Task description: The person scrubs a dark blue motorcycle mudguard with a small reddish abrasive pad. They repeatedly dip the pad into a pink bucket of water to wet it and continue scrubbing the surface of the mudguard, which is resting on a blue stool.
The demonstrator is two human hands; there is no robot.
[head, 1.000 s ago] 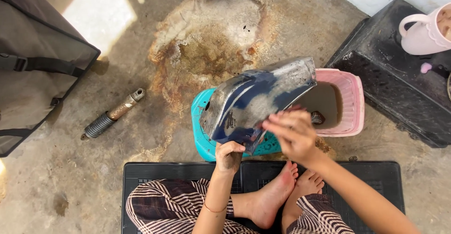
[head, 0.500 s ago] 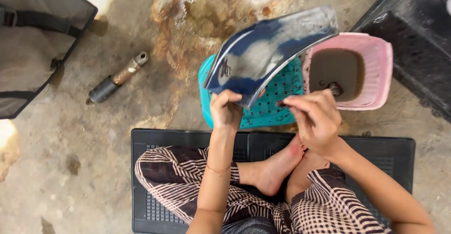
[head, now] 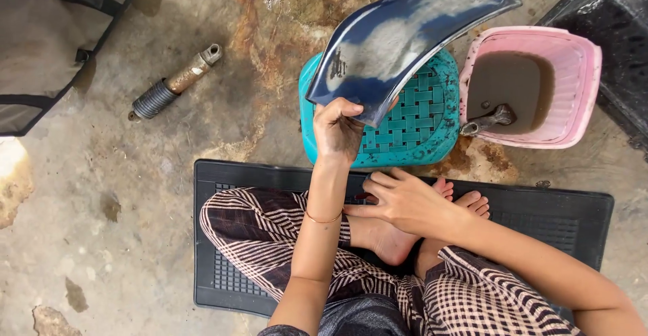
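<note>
We sit on a black rubber mat (head: 540, 208) laid over a stained concrete floor (head: 135, 194), an informal repair yard: a loose shock absorber (head: 172, 83), a dark blue vehicle body panel (head: 405, 36), and a pink tub (head: 574, 86) of murky water surround us.

We sit on a black rubber mat (head: 540, 208) over a stained, sunlit concrete floor (head: 135, 194).
</note>
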